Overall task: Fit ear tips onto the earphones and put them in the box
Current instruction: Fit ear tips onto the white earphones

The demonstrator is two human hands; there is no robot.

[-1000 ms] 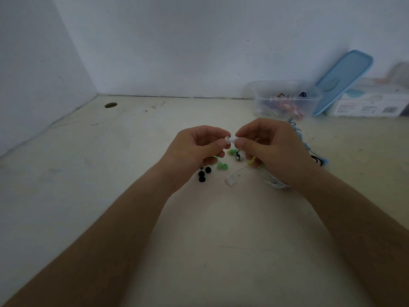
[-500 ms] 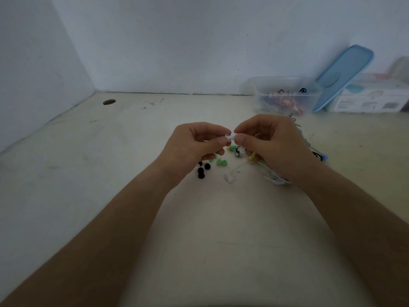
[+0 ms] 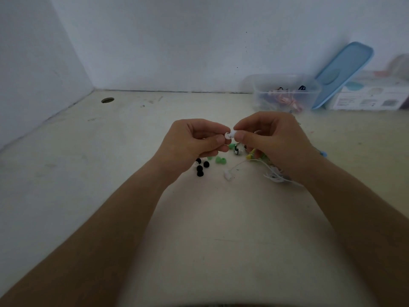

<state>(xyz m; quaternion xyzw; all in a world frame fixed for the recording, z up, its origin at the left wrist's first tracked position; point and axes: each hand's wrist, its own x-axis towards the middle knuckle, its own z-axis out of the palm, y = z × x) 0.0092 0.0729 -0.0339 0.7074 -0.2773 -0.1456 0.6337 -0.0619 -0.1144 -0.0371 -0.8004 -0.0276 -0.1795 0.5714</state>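
Well, the fitting step is in hand. Over the middle of the pale table [image 3: 110, 178], the left hand [image 3: 194, 141] pinches a small white silicone ear tip [image 3: 228, 135] between thumb and forefinger. The right hand [image 3: 273, 139] pinches one bud of the white wired earphones [image 3: 274, 176], fingers curled tight round it, so I can't see the nozzle. The tip sits right at the bud; whether it is seated I can't tell. Next, I'd judge, comes a firm push and a twist, then the same for the other bud, which lies bare on the table under the hands.

Beneath the hands lie loose black ear tips [image 3: 200, 168] and green ear tips [image 3: 220, 160], and the cord trails among them, likely to snag. At the far right edge, against the wall, stands the clear plastic box [image 3: 261, 94], open, with coloured cords inside. A blue lid [image 3: 345, 69] leans beside it on a white carton [image 3: 374, 100].
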